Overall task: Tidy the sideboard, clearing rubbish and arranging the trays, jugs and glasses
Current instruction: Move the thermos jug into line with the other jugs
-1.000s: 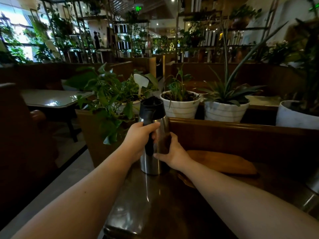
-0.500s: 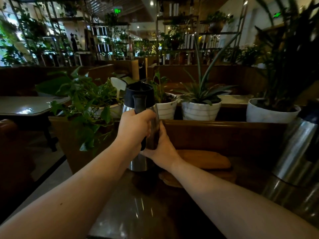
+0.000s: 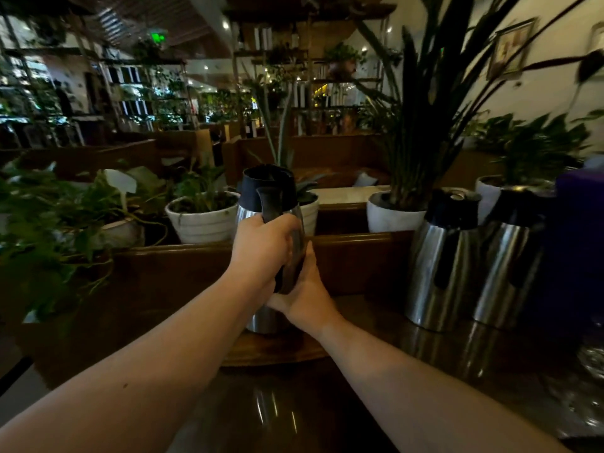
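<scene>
Dark polished sideboard (image 3: pixel 327 420) carries a wooden tray (image 3: pixel 271 349), where the steel jug (image 3: pixel 258 318) stands. Two more jugs (image 3: pixel 441 263) stand well right. Left hand (image 3: pixel 261 246) clenches its black handle; right hand (image 3: pixel 307 299) cups the body's lower side.

you're in a dim restaurant, low light w/ small ceiling spots (image 3: pixel 225 25) and a green exit sign (image 3: pixel 158 37) overhead. behind the dark wood ledge (image 3: pixel 183 253) sit white ribbed plant pots (image 3: pixel 202 220) w/ leafy plants. further back: wood booth partitions (image 3: pixel 108 158), tall open shelving (image 3: pixel 313 80) w/ books & potted greenery. bright windows (image 3: pixel 19 80) far left. pale wall at right carries a framed picture (image 3: pixel 511 49).
</scene>
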